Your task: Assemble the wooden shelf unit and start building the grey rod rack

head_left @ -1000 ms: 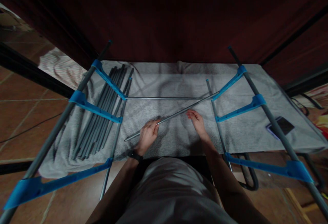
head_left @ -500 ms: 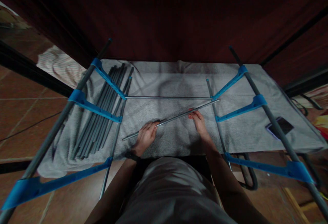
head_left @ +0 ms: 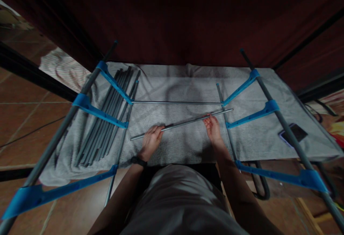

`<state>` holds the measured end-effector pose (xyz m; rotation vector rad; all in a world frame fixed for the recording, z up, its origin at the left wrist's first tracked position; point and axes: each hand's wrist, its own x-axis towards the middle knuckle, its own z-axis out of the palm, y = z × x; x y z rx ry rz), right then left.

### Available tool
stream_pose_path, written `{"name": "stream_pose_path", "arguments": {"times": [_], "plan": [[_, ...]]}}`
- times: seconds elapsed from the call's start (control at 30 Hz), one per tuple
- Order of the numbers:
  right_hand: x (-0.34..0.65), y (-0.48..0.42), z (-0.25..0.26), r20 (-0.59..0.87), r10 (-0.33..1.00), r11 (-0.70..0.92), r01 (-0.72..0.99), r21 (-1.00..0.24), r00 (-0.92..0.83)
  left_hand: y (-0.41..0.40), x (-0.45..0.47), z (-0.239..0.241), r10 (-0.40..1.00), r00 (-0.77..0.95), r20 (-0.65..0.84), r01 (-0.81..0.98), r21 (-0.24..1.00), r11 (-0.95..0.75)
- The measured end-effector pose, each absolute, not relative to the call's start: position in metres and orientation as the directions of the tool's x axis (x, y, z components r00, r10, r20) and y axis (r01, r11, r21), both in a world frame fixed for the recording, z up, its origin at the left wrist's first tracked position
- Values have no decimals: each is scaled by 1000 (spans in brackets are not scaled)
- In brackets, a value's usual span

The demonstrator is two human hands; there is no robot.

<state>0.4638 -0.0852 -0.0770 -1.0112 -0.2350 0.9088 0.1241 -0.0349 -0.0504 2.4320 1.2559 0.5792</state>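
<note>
A thin grey metal rod (head_left: 185, 123) lies slanted across the middle, above a grey towel (head_left: 188, 84). My left hand (head_left: 151, 141) pinches it near its lower left end. My right hand (head_left: 213, 129) grips it further right, close to its upper end by the blue bracket (head_left: 249, 115) of the right frame side. Another thin rod (head_left: 177, 102) runs level between the left blue bracket (head_left: 115, 82) and the right frame side.
A bundle of several dark grey rods (head_left: 107, 120) lies on the towel's left part. Grey frame poles with blue brackets stand at the left (head_left: 53, 145) and right (head_left: 290, 134). A dark phone (head_left: 294, 133) lies on the towel at the right. Tiled floor surrounds it.
The rod has swung to a flatter angle and shifted right. My right hand has moved right along it toward the right bracket; my left hand kept its hold.
</note>
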Motion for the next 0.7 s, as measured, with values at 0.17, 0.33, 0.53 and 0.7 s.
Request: {"name": "stream_pose_path", "arguments": {"times": [0.17,0.33,0.53,0.7], "plan": [[467,-85,-80,-211,741,241,-545,-803,638,-24,111,-50,877,437,199,789,382,-480],[468,-84,-80,-218,729,261,-558,-788,649,-13,98,-49,919,303,251,861,341,-377],[466,-84,-79,-230,729,258,-570,-780,644,-12,94,-48,931,274,241,884,317,-343],[465,-82,-81,-199,724,235,-509,-828,660,-17,98,-50,923,310,228,879,300,-369]]}}
